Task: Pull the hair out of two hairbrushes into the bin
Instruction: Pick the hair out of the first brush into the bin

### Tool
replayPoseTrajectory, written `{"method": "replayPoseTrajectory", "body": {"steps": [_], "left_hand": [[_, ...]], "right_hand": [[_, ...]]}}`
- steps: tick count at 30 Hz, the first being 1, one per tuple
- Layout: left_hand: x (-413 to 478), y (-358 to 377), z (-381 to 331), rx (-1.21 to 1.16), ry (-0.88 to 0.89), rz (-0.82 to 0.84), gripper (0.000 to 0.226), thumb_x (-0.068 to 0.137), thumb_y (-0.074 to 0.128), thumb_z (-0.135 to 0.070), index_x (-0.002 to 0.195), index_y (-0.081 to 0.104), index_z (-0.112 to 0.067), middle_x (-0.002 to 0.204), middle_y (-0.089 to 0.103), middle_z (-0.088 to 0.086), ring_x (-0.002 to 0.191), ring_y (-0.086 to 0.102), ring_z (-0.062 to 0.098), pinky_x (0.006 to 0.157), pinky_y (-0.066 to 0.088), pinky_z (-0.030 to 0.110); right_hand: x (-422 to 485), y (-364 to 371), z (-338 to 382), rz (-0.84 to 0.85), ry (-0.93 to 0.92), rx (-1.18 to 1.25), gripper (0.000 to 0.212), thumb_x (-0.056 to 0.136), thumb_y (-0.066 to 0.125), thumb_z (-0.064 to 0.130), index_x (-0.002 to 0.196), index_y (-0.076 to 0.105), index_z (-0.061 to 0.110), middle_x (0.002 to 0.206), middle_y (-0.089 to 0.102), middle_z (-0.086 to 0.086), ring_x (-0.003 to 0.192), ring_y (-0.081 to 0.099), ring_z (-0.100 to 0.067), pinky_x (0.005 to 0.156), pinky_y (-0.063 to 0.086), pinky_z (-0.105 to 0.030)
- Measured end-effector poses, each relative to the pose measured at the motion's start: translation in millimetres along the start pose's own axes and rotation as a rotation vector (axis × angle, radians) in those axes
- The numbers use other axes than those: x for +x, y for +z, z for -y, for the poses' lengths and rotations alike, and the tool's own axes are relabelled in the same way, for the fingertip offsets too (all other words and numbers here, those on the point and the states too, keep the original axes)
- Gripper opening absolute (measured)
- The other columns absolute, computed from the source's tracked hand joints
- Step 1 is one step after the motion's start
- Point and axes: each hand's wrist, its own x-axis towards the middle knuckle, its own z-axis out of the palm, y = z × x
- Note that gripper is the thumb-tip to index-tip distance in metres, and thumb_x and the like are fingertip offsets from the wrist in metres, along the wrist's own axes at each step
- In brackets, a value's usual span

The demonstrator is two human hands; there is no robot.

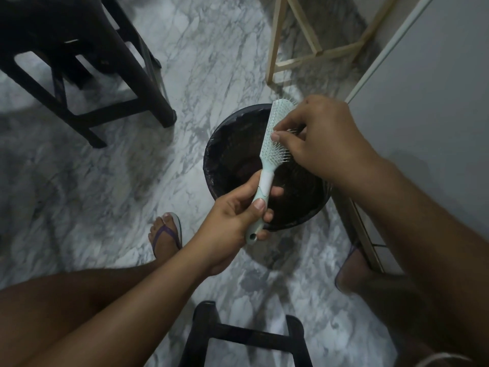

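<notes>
A pale mint hairbrush [270, 144] is held tilted over a round black bin [232, 154] lined with a dark bag. My left hand [232, 215] grips the brush by its handle, near the end with the hanging hole. My right hand [317, 139] rests on the bristle side of the head, thumb and fingers pinched into the bristles on dark strands of hair [295, 131]. The hand hides most of the hair. A second hairbrush is not in view.
A dark wooden chair [87, 75] stands at the upper left on the marble floor. A light wooden frame [296, 43] is behind the bin, a white cabinet [423, 102] to its right. My sandalled foot [165, 234] is left of the bin; a dark stool [246, 337] is below me.
</notes>
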Motion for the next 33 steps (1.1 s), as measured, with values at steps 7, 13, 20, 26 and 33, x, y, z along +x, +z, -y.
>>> {"method": "replayPoseTrajectory", "body": {"steps": [7, 13, 20, 26, 33], "left_hand": [[-1.1, 0.2, -1.0, -0.092, 0.008, 0.048, 0.051, 0.099, 0.049, -0.008, 0.147, 0.045, -0.023, 0.124, 0.062, 0.004, 0.077, 0.05, 0.012, 0.06, 0.04, 0.027], [-8.8, 3.8, -0.2, -0.214, 0.02, 0.098, 0.051, 0.098, 0.049, -0.007, 0.147, 0.045, -0.019, 0.129, 0.063, 0.005, 0.077, 0.053, 0.011, 0.06, 0.043, 0.025], [-14.7, 4.3, 0.8, -0.228, 0.035, 0.082, 0.055, 0.094, 0.052, -0.006, 0.146, 0.045, -0.019, 0.133, 0.063, 0.007, 0.077, 0.054, 0.012, 0.06, 0.044, 0.027], [-18.6, 10.2, 3.6, -0.228, 0.014, 0.079, 0.055, 0.093, 0.051, -0.006, 0.146, 0.047, -0.022, 0.13, 0.064, 0.005, 0.076, 0.053, 0.011, 0.06, 0.042, 0.028], [-17.2, 9.4, 1.7, -0.288, 0.033, 0.074, 0.052, 0.092, 0.054, -0.008, 0.142, 0.052, -0.022, 0.131, 0.065, 0.006, 0.076, 0.054, 0.012, 0.061, 0.045, 0.028]], "right_hand": [[-2.9, 9.2, -1.2, -0.048, -0.024, 0.021, 0.021, 0.084, 0.074, 0.036, 0.089, 0.076, 0.016, 0.095, 0.058, -0.001, 0.082, 0.048, -0.007, 0.073, 0.037, -0.018], [-3.2, -21.1, 4.4, 0.14, -0.079, 0.037, 0.014, 0.087, 0.074, 0.028, 0.099, 0.077, 0.022, 0.102, 0.061, 0.004, 0.071, 0.053, -0.002, 0.067, 0.038, -0.008], [-7.1, -17.4, 9.0, 0.06, -0.148, -0.06, 0.01, 0.089, 0.071, 0.024, 0.096, 0.076, 0.018, 0.098, 0.054, 0.0, 0.079, 0.047, -0.01, 0.069, 0.034, -0.017], [-9.9, -12.8, 9.9, 0.078, -0.133, -0.053, 0.008, 0.09, 0.069, 0.021, 0.094, 0.075, 0.018, 0.099, 0.058, -0.001, 0.086, 0.057, -0.017, 0.077, 0.046, -0.03], [-6.6, -26.2, -4.6, 0.012, 0.138, 0.644, 0.007, 0.094, 0.067, 0.014, 0.091, 0.069, 0.008, 0.078, 0.069, -0.002, 0.074, 0.075, -0.013, 0.06, 0.063, -0.032]]}}
